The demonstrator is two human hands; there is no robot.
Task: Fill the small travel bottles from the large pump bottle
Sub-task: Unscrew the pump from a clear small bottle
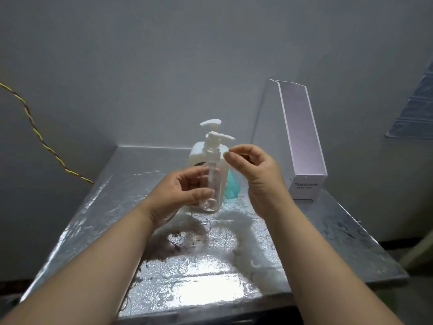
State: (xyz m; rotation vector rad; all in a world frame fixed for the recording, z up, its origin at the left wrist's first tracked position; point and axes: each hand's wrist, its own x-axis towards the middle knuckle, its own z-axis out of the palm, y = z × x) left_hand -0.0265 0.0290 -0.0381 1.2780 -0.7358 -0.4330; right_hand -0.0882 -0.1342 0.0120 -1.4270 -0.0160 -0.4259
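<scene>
My left hand [180,191] grips a small clear travel bottle [212,184] around its body and holds it upright above the table. The bottle looks empty and carries a white pump top [216,140] with its nozzle pointing right. My right hand [253,170] is just right of the pump's neck, fingers curled. Its thumb and forefinger pinch what looks like a small clear piece. Right behind the small bottle stands the large white pump bottle [199,153], partly hidden by it.
A teal object [232,186] sits behind my right hand, mostly hidden. A tall white box [302,141] leans against the wall at the right. The foil-covered table [187,277] meets walls at the back and left. A yellow twisted cable [42,139] hangs at the left.
</scene>
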